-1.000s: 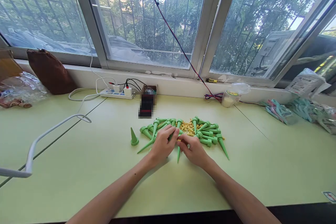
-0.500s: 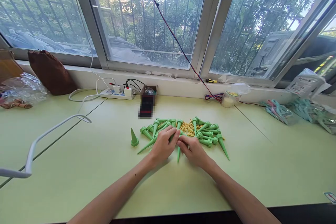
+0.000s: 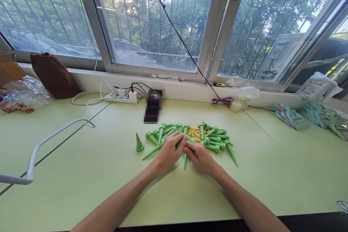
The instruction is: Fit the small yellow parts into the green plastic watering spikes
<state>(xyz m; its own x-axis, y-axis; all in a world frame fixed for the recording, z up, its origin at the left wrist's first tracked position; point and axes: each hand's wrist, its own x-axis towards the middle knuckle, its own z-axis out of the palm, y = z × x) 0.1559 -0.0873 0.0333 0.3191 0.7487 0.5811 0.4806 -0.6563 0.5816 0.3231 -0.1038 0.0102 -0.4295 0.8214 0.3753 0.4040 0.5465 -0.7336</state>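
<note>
My left hand [image 3: 172, 150] is closed, with the green of a plastic watering spike [image 3: 178, 144] showing between its thumb and fingers. My right hand [image 3: 199, 155] meets it fingertip to fingertip in a pinch; whatever lies between those fingertips is too small and covered to make out. Around both hands lie several green cone-shaped spikes with ribbed caps, such as the one at the right [image 3: 232, 154]. Just beyond the hands is a heap of small yellow pieces [image 3: 194, 132]. One green spike [image 3: 139, 143] stands upright on its cap, apart at the left.
A pale green table [image 3: 174, 203] runs under the window. Along its back are a power strip [image 3: 121, 97], a small dark box [image 3: 155, 94], a jar [image 3: 238, 103] and a wire bundle [image 3: 222, 100]. A white cable [image 3: 35, 156] loops at left; bagged items [image 3: 292, 115] lie at right.
Both hands keep nearly the same place and closed pose. The whole view has shifted very slightly; the spikes and yellow pieces lie as before.
</note>
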